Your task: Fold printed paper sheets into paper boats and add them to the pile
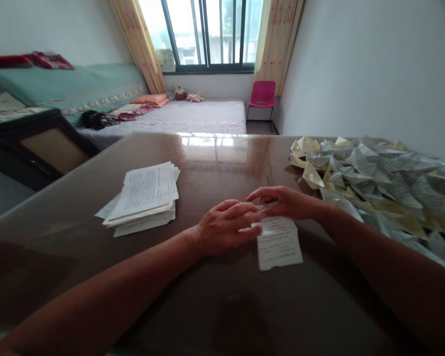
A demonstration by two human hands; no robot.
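Observation:
A small printed sheet of paper (280, 249) with a fold line lies on the glossy brown table, its upper end under my hands. My left hand (228, 227) rests at the sheet's left edge, palm down, fingers stretched out and a little apart. Around the sheet's upper end curl the thumb and fingers of my right hand (285, 201). The fingertips of both hands nearly meet there, and part of the paper is hidden beneath them.
A stack of printed sheets (144, 195) sits to the left on the table (215, 301). Many folded paper pieces (378, 178) are heaped at the right. Beyond the table are a bed (215, 116), a pink chair (263, 95) and a dark cabinet (40, 148).

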